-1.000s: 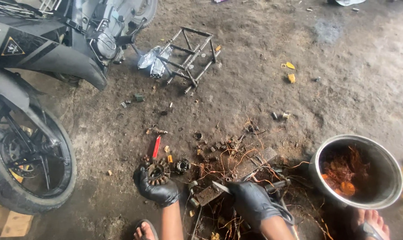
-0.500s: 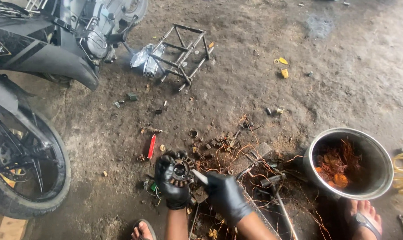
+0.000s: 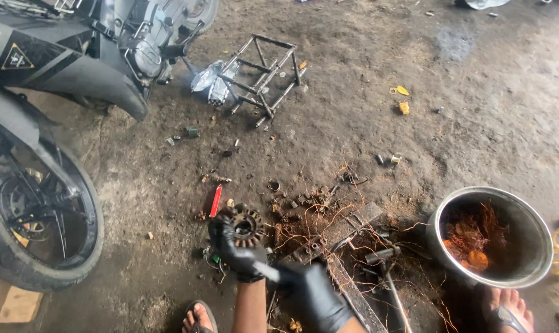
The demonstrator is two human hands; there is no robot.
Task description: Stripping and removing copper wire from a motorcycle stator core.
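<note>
Stator core [image 3: 245, 227] gripped in left hand [image 3: 233, 250], mostly stripped; right hand [image 3: 307, 290] clenched on probably a blade. Copper scrap already in steel bowl [image 3: 526, 213]; loose wire left on ground.

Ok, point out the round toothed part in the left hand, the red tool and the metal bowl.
Round toothed part [image 3: 247, 224], head view, on its toothed ring.
Red tool [image 3: 216, 200], head view, mid-handle.
Metal bowl [image 3: 532, 225], head view, inner wall at right.

Black gloves both hands [image 3: 237, 250], bare forearms, sandals [image 3: 199, 316].
</note>
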